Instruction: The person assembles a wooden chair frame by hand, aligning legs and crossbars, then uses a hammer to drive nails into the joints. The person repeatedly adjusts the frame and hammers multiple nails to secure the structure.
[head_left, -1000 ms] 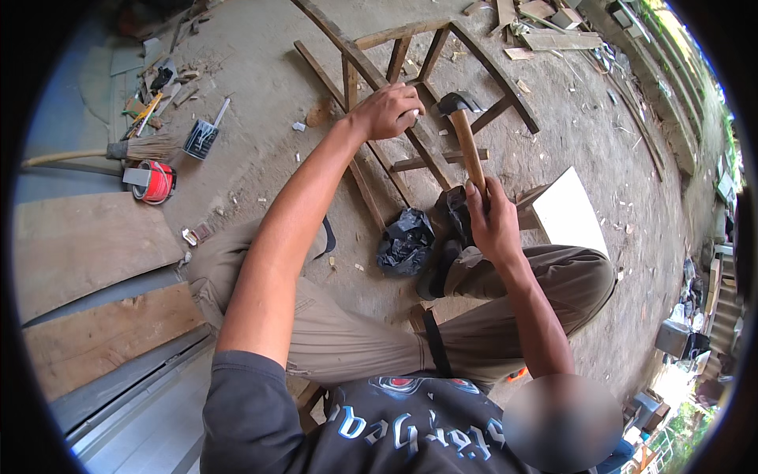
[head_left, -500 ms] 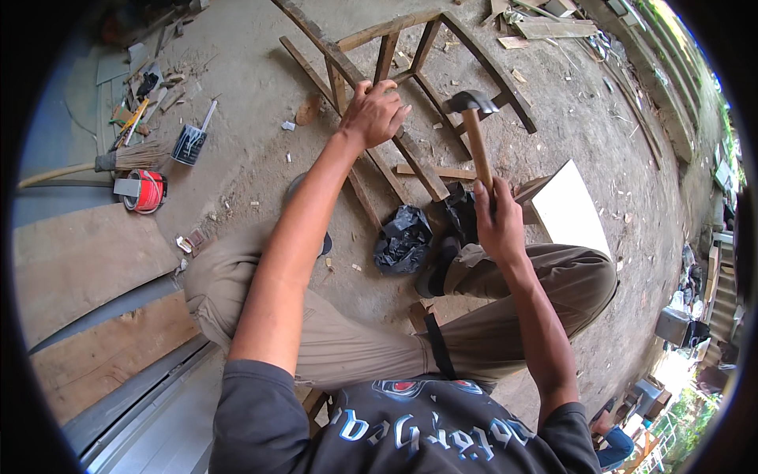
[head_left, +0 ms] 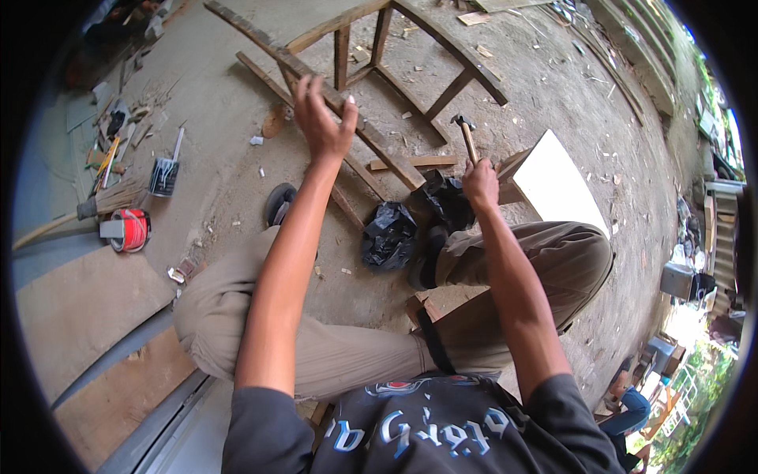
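Head view, nearest zone: dark shirt (head_left: pixel 442 430) along the lower edge, bearing large, pale, ornate lettering, upside down from this viewpoint. Next outward: brown trousers (head_left: pixel 545 253), knees spread, no writing visible.

Right hand (head_left: pixel 480 183), just ahead of the right knee: grip closed round the wooden handle of a hammer (head_left: pixel 471 148), head end pointing away and slightly left. Just right of this grip: white panel (head_left: pixel 564 178), visible face without lettering. Just left: crumpled black plastic (head_left: pixel 448 199).

Ahead and to the left of the hammer grip: wooden frame (head_left: pixel 387 152), lying on the ground. Long axis of the nearest rail: diagonal, far left to near right, near end beside the black plastic. Hammer apart from this rail.

Left hand (head_left: pixel 325 130), nearer to the frame than the right: placed at the nearest rail, grip partly open, fingers over the wood, thumb spread apart; cannot tell how firm the hold.

Outer left: red can (head_left: pixel 136 229), label markings too small to read. Farther out: broom (head_left: pixel 122 197), then dark container (head_left: pixel 163 177) with pale streaks, no legible label.
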`<state>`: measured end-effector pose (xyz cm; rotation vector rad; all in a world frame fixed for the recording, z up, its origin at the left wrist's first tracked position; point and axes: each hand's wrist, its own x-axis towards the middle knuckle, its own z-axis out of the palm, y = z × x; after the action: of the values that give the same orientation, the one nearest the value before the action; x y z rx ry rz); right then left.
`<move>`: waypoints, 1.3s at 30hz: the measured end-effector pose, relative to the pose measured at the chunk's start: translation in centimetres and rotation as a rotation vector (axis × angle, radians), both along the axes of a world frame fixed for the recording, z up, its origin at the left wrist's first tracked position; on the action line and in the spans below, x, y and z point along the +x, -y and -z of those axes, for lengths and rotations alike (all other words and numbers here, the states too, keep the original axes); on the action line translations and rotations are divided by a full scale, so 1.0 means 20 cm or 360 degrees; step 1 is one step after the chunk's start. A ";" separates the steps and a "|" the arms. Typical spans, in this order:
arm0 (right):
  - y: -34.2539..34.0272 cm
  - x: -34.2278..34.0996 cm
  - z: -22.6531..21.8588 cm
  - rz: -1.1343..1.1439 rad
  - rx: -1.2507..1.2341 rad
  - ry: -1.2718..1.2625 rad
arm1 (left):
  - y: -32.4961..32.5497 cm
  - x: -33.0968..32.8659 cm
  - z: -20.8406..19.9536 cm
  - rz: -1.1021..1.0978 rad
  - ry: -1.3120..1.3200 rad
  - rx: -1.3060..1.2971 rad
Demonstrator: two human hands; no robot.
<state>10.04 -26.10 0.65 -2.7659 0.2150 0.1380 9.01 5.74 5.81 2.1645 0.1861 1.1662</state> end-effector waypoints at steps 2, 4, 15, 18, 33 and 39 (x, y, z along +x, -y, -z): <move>-0.01 0.03 0.16 0.0206 0.0050 -0.0076 | 0.05 -0.01 0.02 -0.0185 -0.0069 -0.0261; 0.05 0.06 0.35 0.0234 0.0117 0.0004 | 0.09 -0.03 -0.01 0.0059 -0.0350 -0.0825; -0.06 0.16 0.90 -0.0578 -0.0407 0.0315 | 0.01 -0.13 -0.04 0.0954 -0.0695 -0.2244; -0.07 0.20 0.96 -0.0669 -0.0517 0.0268 | 0.00 -0.15 -0.06 0.0913 -0.0708 -0.2232; 0.02 0.57 0.23 -0.0827 0.0774 -0.0863 | -0.01 -0.17 -0.07 0.0727 -0.0759 -0.2130; -0.03 0.46 0.26 -0.0573 0.0838 -0.0024 | 0.10 -0.16 -0.06 0.0481 -0.0709 -0.2110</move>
<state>19.21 -25.55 -4.57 -2.2506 -0.2817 0.2649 5.84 3.82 6.98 1.1251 0.5957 0.1682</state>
